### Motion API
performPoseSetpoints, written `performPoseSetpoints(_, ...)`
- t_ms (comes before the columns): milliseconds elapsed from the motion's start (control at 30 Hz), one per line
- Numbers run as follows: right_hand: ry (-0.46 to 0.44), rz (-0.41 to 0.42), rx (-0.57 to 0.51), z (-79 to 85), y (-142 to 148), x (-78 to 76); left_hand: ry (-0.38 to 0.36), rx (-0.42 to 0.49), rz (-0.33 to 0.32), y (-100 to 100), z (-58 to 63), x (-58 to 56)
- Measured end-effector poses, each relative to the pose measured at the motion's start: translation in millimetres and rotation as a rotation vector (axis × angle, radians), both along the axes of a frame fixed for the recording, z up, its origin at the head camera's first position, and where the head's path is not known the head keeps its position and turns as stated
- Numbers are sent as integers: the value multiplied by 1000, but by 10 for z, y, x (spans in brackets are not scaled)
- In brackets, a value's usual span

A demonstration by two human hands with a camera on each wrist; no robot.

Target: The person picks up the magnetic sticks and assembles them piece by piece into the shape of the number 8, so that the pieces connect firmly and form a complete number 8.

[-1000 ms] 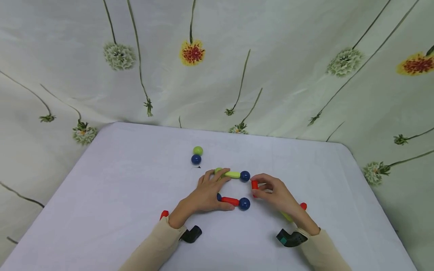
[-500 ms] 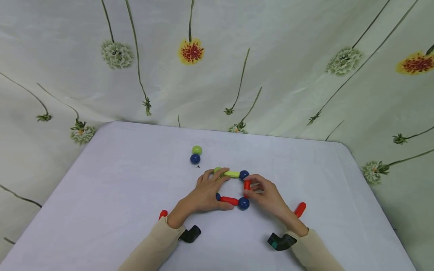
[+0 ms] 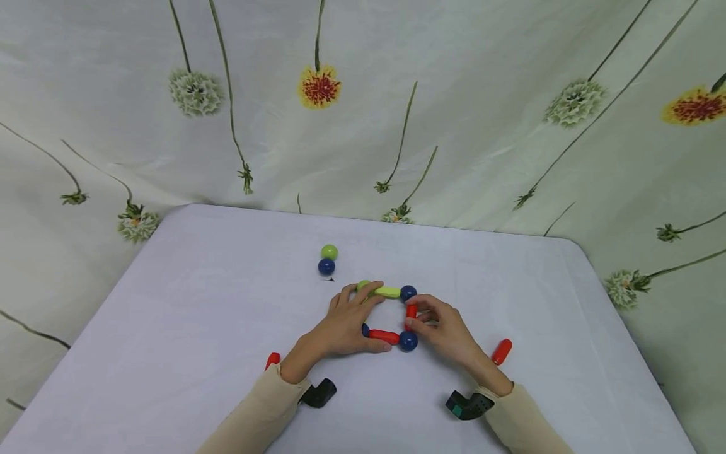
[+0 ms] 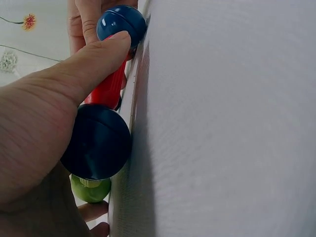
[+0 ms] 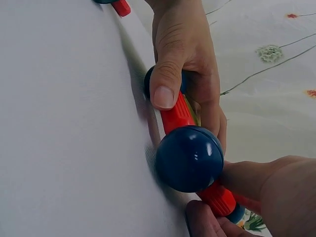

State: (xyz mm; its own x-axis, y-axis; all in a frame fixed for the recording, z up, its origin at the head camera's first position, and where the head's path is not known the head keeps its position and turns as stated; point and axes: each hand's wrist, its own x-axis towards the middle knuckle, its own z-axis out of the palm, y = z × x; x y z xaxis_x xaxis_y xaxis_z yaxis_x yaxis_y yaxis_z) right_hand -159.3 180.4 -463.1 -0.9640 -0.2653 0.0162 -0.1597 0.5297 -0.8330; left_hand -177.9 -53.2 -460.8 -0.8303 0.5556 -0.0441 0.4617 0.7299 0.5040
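The right hand (image 3: 447, 328) pinches the ribbed red rod (image 3: 411, 313), its axis aimed at the glossy dark-blue ball (image 3: 408, 341); the arched left hand (image 3: 347, 323) holds the red-and-lime rod frame (image 3: 384, 337) left of it.

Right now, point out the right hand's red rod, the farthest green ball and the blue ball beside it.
Pinched red rod (image 3: 411, 311): head view, exposed middle.
Farthest green ball (image 3: 329, 251): head view, visible middle.
Blue ball (image 3: 326, 267): head view, middle.
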Motion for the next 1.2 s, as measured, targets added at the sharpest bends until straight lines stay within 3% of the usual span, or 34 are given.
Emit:
performPoseSetpoints(633, -14, -72, -73, -19, -37, 12, 9, 19, -8, -8, -8, -2)
performPoseSetpoints(1200, -32, -142, -63, -51, -29, -6, 10, 50, 22, 14, 15, 14)
